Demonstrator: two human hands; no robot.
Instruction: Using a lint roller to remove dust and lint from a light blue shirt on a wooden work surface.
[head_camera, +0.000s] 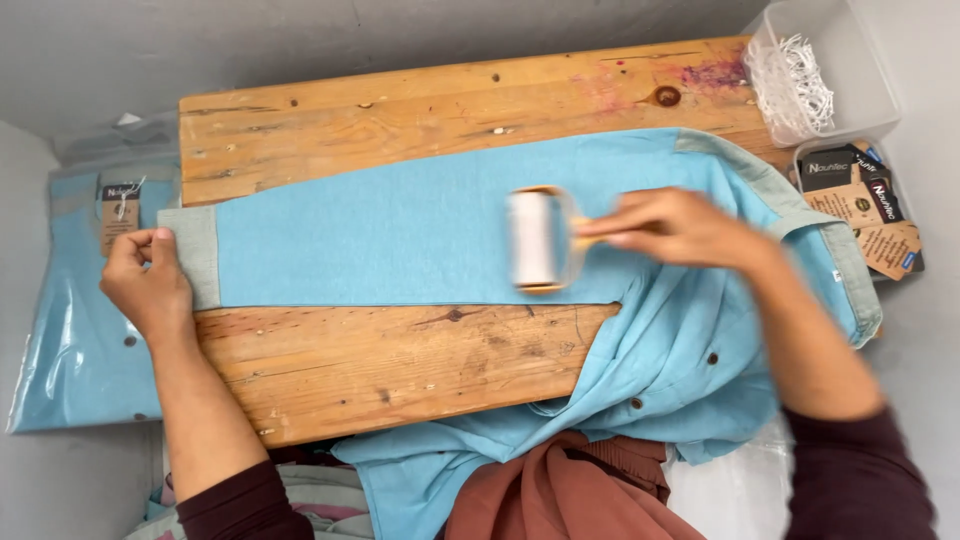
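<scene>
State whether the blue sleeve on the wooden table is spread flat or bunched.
Spread flat: the sleeve lies smooth along the table.

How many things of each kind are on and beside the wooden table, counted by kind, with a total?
Light blue shirts: 2 (one spread on the table, one bagged at the left)
Lint rollers: 1
Clear plastic boxes: 2 (strings, card tags)
Total: 5

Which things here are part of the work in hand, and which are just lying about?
In use:
light blue shirt sleeve stretched flat
white lint roller, blurred
left hand pinning the grey-green cuff
right hand gripping the roller
wooden board underneath

Lying about:
bagged folded blue shirt
clear tub of white string loops
tub of brown card tags
</scene>
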